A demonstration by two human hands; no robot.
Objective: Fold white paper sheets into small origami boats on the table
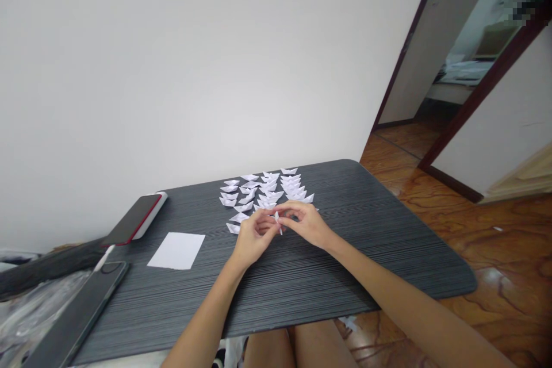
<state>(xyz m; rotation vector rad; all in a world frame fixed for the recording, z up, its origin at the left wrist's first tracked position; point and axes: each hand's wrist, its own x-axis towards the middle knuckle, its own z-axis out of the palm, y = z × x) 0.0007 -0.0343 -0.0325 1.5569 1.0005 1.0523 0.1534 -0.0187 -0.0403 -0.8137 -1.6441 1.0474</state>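
Between my two hands is a small folded white paper boat (pixel 276 217), pinched at its sides above the table. My left hand (pixel 257 233) grips it from the left with thumb and fingers closed. From the right, my right hand (pixel 304 222) pinches the same piece; its fingertips are partly hidden behind the paper. Just beyond my hands, several finished paper boats (pixel 268 187) stand in rough columns, and my hands cover the nearest of them. A square white paper sheet (pixel 176 250) lies flat on the table to the left.
The dark table (pixel 345 299) has a rounded right end. On its left side lie a phone with a red edge (pixel 133 219) on a white object, and a dark phone (pixel 81 310) near a white cable (pixel 104 257). A white wall (pixel 215 69) rises behind; a doorway stands at right.
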